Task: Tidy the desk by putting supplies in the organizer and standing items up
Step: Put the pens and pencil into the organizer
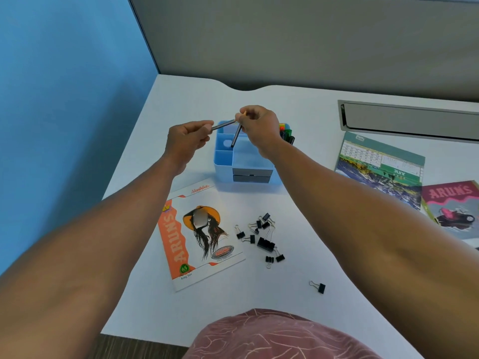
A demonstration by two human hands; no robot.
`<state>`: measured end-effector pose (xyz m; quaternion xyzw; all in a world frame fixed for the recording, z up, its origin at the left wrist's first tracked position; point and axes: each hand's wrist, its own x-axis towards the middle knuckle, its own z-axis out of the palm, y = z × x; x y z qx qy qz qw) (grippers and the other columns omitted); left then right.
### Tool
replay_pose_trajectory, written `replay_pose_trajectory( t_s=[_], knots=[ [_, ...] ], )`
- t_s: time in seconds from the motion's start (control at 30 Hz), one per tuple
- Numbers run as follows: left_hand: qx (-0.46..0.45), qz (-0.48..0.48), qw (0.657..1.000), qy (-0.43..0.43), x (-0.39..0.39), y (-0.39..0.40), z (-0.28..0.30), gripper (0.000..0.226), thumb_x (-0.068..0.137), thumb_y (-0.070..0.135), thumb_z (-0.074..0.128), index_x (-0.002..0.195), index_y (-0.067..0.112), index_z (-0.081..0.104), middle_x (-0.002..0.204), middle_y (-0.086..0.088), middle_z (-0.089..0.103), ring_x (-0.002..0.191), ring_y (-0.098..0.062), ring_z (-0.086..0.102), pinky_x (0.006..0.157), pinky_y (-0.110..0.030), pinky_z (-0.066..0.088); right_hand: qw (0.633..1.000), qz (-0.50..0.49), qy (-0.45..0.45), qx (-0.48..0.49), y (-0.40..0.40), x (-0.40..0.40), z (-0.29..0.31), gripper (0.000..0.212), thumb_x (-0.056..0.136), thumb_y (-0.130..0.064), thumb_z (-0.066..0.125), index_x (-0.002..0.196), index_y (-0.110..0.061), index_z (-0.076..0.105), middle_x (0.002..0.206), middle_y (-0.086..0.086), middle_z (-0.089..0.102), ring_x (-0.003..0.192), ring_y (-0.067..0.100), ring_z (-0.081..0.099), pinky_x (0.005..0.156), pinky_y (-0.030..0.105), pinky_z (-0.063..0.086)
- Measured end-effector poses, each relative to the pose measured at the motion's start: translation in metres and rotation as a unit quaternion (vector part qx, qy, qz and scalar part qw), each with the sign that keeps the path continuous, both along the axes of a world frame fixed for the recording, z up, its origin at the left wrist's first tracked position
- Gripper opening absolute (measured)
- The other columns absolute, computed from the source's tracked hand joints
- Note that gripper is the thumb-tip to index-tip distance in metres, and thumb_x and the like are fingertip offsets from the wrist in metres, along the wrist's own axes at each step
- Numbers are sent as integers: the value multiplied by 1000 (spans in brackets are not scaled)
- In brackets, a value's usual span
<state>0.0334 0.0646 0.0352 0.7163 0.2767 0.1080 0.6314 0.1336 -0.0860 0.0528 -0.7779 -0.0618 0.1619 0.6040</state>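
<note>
While raised over organizer [243, 156], both hands [185, 139] pinching pencils [236, 134]

Organizer [242, 161] open on top; both hands hover over it. Binder clips [261, 237] and notebook [199, 237] clutter the near desk [324, 229].

Binder clips [260, 238] lie before the organizer [242, 161].

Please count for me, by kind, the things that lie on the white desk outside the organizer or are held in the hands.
Thin dark pencils, one held in each hand: 2
Black metal binder clips: 9, as far as the overlapping pile shows
Printed "Aruns" notebooks: 2
Green paper desk calendar, lying flat: 1
Total: 14
</note>
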Motion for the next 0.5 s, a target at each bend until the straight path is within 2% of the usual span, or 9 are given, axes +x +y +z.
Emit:
replay_pose_trajectory(
  t_s=[0.07, 0.17, 0.3, 0.4, 0.5],
  knots=[
    [75, -68, 995, 23, -1, 1, -2, 33, 93, 31, 67, 122, 14, 71, 115, 2, 72, 93, -10, 64, 77, -19, 52, 1000, -4, -13, -2, 1, 3, 2, 11, 91, -19, 68, 101, -14, 68, 88, 2, 67, 76, 13, 59, 81, 32, 58],
    [167, -146, 974, 35, 3, 0, -3, 35, 92, 32, 68, 124, 16, 70, 118, 1, 72, 95, -8, 67, 85, -22, 55, 998, 9, -56, -18, 7, 5, 4, 16, 92, -20, 66, 106, -12, 68, 86, 0, 66, 75, 11, 58, 72, 20, 54],
    [241, -165, 956, 16, 16, -6, 2, 35, 93, 32, 67, 125, 17, 70, 119, 0, 72, 100, -11, 68, 85, -19, 52, 990, 42, -121, -54, 18, 2, 6, 18, 92, -19, 65, 108, -11, 69, 87, -3, 65, 73, 5, 56, 61, 5, 43],
    [258, -149, 955, -2, 23, -5, 5, 32, 93, 32, 67, 121, 17, 72, 112, 2, 74, 89, -11, 70, 86, -27, 57, 985, 51, -153, -55, 21, -1, 7, 19, 92, -18, 65, 108, -11, 70, 90, -4, 66, 79, 6, 60, 67, 5, 46],
    [257, -120, 959, -11, 24, -4, 7, 29, 94, 30, 67, 119, 17, 72, 111, 2, 73, 84, -10, 70, 82, -24, 57, 986, 38, -161, -33, 20, -1, 5, 20, 92, -19, 67, 109, -10, 71, 93, -4, 69, 82, 8, 63, 76, 14, 53]
  ],
)
